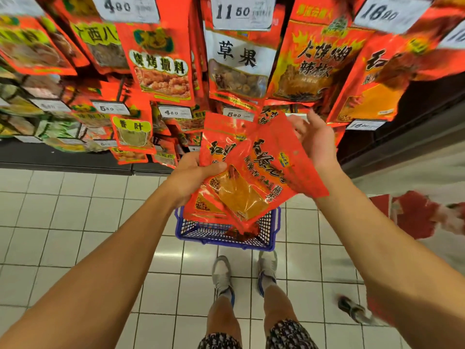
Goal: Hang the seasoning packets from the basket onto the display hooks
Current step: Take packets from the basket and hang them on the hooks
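My left hand (195, 176) grips a fanned stack of red seasoning packets (247, 177) by their left edge, thumb lying across the front. My right hand (315, 141) is at the top right corner of the front packet, fingers loosely spread behind it; its exact hold is hidden by the packet. Directly below the packets stands a blue mesh basket (273, 230) on the tiled floor, with a red packet (242, 234) lying in it. Above, rows of red seasoning packets (163, 69) hang from the display with white price tags (242, 12).
A dark shelf base (75, 162) runs along the floor at left. My feet in grey shoes (222, 278) stand just behind the basket. At the right, another person's shoe (352, 309) and red packets (417, 214) in blur are visible.
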The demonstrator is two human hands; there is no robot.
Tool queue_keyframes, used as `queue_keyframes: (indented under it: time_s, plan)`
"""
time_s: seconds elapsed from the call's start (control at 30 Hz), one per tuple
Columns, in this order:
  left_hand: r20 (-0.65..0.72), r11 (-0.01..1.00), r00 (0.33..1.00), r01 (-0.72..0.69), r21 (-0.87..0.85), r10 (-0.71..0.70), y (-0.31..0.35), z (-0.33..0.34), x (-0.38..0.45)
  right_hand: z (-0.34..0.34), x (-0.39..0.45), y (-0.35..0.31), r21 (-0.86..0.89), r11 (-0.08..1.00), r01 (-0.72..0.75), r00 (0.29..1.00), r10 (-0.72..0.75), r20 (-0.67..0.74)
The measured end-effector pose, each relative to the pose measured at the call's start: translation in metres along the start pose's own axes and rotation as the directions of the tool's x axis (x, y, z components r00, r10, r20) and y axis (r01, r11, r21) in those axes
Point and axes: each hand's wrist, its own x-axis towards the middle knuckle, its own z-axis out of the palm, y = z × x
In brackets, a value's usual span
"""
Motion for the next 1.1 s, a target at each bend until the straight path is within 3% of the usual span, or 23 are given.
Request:
queue_keyframes:
  time_s: [0.13,0.27,0.37,0.5,0.73,0.87,0.97,1.03,1.1]
  plan:
    - [-0.123,0.987,0.991,-0.074,-0.141,0.056,0.029,-0.004,-0.019,-0.023,-0.043,-0.021,0.135,0.991,-0.013,0.981,-0.013,0.192]
    - [-0.144,0.968,0.980,-0.165,-0.191,0.138,0.077,0.006,-0.041,-0.007,-0.086,-0.035,0.031,0.990,0.141,0.918,-0.142,0.371]
    - [-0.136,0.949,0.961,-0.261,-0.175,0.239,0.114,0.016,-0.063,0.030,-0.108,-0.057,-0.070,0.905,0.420,0.884,-0.391,0.258]
    - [-0.102,0.897,0.905,-0.424,-0.127,0.413,0.163,0.030,-0.102,0.073,-0.158,-0.101,-0.137,0.743,0.655,0.755,-0.649,0.095]
    - [-0.119,0.772,0.772,-0.633,-0.054,0.624,0.277,0.051,-0.152,0.076,-0.247,-0.226,-0.066,0.584,0.809,0.587,-0.799,0.128]
    - [-0.122,0.685,0.692,-0.722,-0.099,0.711,0.337,0.075,-0.164,0.059,-0.273,-0.296,-0.158,0.423,0.892,0.440,-0.894,0.090]
    - [-0.125,0.653,0.673,-0.739,-0.167,0.729,0.376,0.101,-0.170,0.050,-0.278,-0.346,-0.262,0.315,0.912,0.335,-0.942,0.035]
    - [-0.115,0.633,0.660,-0.748,-0.202,0.743,0.395,0.121,-0.171,0.044,-0.269,-0.378,-0.308,0.299,0.903,0.315,-0.949,0.003]
    - [-0.106,0.593,0.617,-0.783,-0.188,0.780,0.407,0.140,-0.168,0.041,-0.254,-0.407,-0.333,0.330,0.883,0.348,-0.937,-0.006]
